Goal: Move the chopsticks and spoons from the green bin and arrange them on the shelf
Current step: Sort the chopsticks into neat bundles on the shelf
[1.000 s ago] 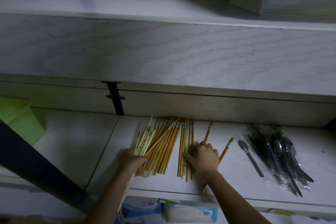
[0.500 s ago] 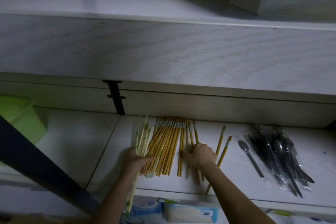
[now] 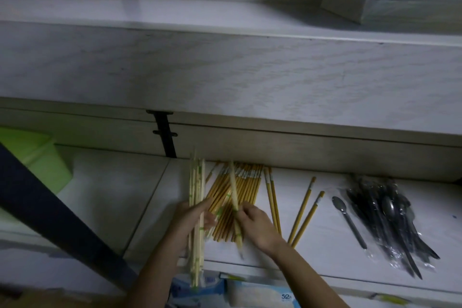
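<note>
Pale chopsticks (image 3: 197, 210): a thin bundle of light, greenish-banded sticks, held upright-ish along the shelf's front edge, their lower ends overhanging it. Judged light, stiff, smooth and prone to slide past each other; best gripped round the middle of the bundle, where the left hand (image 3: 188, 219) is clenched on them now. Loose grip would let them fan or spill.

One more pale stick (image 3: 235, 204) lies slanted over the heap, pinched near its lower half by the right hand (image 3: 256, 225), fingers closed on it.

Yellow chopsticks (image 3: 236, 195): a flat heap of mustard-coloured sticks with pale banded tips pointing toward 12 o'clock, lying on the shelf (image 3: 325, 252) between the two hands. Roughly parallel, some crossed. At 3 o'clock from the heap, a few strays (image 3: 303, 215) lie apart, angled.

Spoons (image 3: 390, 217): dark, in clear crinkly wrappers, piled further toward 3 o'clock; one single spoon (image 3: 348, 220) lies just beside the pile. Wrappers look slippery; take by the handles.

Green bin (image 3: 32, 157) sits well apart at 9 o'clock. Dim light; fine detail is uncertain.
</note>
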{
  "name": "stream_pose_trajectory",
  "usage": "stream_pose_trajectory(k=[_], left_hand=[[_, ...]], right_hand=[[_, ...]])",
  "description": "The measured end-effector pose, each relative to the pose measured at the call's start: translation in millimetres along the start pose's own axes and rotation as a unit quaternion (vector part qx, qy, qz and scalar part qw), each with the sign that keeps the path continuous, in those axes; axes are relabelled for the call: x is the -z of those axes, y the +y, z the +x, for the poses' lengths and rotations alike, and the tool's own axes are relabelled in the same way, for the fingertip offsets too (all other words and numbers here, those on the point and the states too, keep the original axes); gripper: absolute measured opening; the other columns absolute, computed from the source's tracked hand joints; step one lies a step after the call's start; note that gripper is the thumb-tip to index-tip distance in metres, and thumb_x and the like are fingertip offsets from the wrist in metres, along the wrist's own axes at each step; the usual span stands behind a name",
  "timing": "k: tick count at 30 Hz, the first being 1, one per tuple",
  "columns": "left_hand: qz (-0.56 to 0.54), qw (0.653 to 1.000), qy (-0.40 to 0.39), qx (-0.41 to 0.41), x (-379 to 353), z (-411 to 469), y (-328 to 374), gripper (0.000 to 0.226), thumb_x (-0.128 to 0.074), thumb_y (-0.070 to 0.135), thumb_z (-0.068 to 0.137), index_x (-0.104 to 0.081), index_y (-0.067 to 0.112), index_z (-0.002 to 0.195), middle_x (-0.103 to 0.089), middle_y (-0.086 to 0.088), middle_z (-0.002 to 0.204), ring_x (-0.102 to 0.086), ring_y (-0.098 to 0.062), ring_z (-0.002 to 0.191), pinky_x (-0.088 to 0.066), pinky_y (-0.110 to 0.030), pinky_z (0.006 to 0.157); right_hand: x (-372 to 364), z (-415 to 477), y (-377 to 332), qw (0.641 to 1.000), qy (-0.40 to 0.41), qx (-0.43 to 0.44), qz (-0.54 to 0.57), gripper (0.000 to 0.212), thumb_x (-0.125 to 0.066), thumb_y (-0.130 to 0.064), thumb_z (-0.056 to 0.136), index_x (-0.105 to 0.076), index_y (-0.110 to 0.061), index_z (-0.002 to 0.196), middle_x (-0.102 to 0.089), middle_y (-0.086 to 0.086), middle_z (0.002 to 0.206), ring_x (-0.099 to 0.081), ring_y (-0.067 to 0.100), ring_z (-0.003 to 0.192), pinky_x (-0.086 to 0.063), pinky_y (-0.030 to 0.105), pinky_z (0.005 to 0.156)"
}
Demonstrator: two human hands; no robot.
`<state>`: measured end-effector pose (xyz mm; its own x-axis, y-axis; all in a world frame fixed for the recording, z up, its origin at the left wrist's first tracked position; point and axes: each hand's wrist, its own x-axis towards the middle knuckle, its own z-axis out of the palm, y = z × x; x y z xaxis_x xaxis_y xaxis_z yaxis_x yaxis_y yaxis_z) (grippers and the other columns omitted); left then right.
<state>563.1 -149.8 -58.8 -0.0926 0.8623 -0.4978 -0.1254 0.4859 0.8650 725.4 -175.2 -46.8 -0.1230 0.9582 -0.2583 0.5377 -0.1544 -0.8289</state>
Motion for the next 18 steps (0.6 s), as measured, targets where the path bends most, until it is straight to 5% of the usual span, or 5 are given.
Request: stream_pose_trajectory(k=[4,8,11,18], left_hand=[[-0.026,0.997,-0.062,0.021,0.3,-9.2,3.5,0.025,-0.066,0.024,0.084,-0.068,0.003,0.098,-0.069,-0.016,0.081,-0.068,-0.021,0.067,-0.055,-0.024,0.058],[-0.1,0.993,-0.02,0.058,11.3,-12.9,2.1,0.009,-0.062,0.008,0.085,-0.064,0.001,0.079,-0.066,-0.012,0.064,-0.066,-0.016,0.054,-0.054,-0.02,0.051],[-0.201,0.974,0.042,0.091,23.7,-12.5,3.5,0.014,-0.056,0.008,0.089,-0.057,0.005,0.076,-0.058,-0.008,0.07,-0.06,-0.019,0.067,-0.052,-0.024,0.069],[-0.177,0.981,0.077,0.025,40.2,-17.1,7.0,0.016,-0.053,0.001,0.089,-0.053,0.009,0.075,-0.049,-0.008,0.065,-0.054,-0.02,0.056,-0.045,-0.026,0.063]], right_hand=[[-31.2,5.5,-15.0,0.994,-0.048,0.074,-0.062,0.016,-0.041,-0.02,0.094,-0.052,-0.013,0.087,-0.052,0.011,0.093,-0.052,0.023,0.085,-0.04,0.033,0.073],[-40.6,11.8,-17.8,0.987,-0.027,0.077,-0.137,0.029,-0.038,-0.028,0.096,-0.057,-0.009,0.106,-0.059,0.014,0.112,-0.059,0.028,0.101,-0.041,0.03,0.075],[-38.2,15.4,-12.3,0.98,0.063,0.025,-0.189,0.027,-0.04,-0.03,0.095,-0.061,-0.015,0.104,-0.066,0.008,0.109,-0.063,0.027,0.099,-0.047,0.032,0.076],[-49.1,26.0,-18.6,0.952,0.072,-0.02,-0.296,0.04,-0.045,-0.049,0.089,-0.059,-0.014,0.105,-0.063,0.007,0.11,-0.061,0.026,0.102,-0.047,0.033,0.084]])
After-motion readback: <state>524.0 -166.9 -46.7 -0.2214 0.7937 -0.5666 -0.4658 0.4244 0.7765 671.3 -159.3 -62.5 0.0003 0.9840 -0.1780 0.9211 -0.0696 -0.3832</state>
